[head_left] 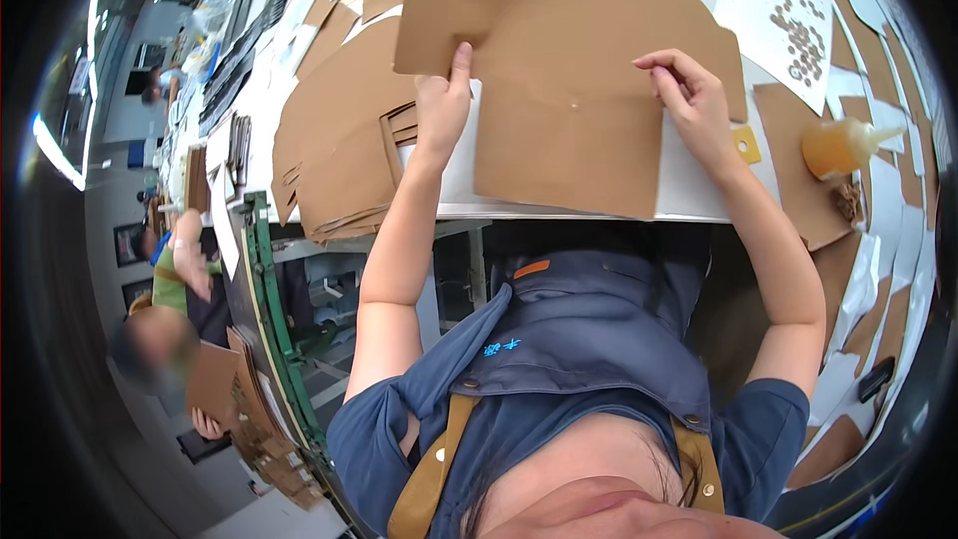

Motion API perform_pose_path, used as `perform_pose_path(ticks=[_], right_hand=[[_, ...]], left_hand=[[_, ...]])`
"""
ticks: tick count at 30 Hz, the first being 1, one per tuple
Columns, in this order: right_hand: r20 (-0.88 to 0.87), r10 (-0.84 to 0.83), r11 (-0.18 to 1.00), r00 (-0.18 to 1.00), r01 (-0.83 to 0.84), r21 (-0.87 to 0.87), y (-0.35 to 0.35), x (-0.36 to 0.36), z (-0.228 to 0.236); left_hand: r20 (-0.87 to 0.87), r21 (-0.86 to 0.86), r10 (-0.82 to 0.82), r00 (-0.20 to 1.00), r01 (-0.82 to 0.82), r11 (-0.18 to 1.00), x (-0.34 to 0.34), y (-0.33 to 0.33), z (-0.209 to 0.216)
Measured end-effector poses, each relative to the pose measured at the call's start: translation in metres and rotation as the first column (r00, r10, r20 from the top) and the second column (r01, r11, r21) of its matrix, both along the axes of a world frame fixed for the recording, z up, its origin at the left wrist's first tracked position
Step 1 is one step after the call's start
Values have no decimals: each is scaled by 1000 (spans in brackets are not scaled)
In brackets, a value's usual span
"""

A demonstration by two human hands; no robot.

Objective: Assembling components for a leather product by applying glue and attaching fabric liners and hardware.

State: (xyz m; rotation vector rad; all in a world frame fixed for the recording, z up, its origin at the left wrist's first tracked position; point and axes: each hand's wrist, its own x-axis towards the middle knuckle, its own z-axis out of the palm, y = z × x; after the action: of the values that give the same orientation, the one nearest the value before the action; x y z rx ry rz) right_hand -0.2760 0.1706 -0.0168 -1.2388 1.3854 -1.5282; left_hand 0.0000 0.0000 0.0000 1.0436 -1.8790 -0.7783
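Observation:
A large brown cut-out panel [589, 50], like leather or card, lies before me on the white table, its near edge reaching the table's front. My left hand [446, 105] grips the panel's left part, thumb on top and the other fingers curled below, mostly hidden. Over the panel's right side is my right hand [689, 100], thumb and forefinger pinched together. Whatever may be between those fingertips is too small to make out. A tiny pale spot [574, 107] shows on the panel between my hands.
Stacked brown pieces [334, 130] lie at left. On the right are a white sheet with many small brown discs [778, 0], a nozzle bottle of amber liquid [836, 148] and a yellow holed piece [745, 145]. A co-worker [175, 289] handles brown sheets at far left.

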Motion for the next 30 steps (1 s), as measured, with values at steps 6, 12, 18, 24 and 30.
perform_pose_path(ticks=[6,12,18,24,30], right_hand=[[-209,-127,991,970,115,-69,7,0,3],[-210,-36,999,977,27,-47,7,6,8],[-240,-35,998,970,21,-61,5,11,7],[-298,-15,999,955,5,-34,7,10,4],[-321,-15,999,947,0,-47,3,14,10]], left_hand=[[-139,-48,315,939,-324,945,79,-11,89],[400,-121,637,658,-651,749,316,-86,120],[316,-692,897,309,-571,441,292,-72,49],[677,-243,170,716,0,970,80,-10,95],[917,-230,236,321,-57,972,98,-62,13]])
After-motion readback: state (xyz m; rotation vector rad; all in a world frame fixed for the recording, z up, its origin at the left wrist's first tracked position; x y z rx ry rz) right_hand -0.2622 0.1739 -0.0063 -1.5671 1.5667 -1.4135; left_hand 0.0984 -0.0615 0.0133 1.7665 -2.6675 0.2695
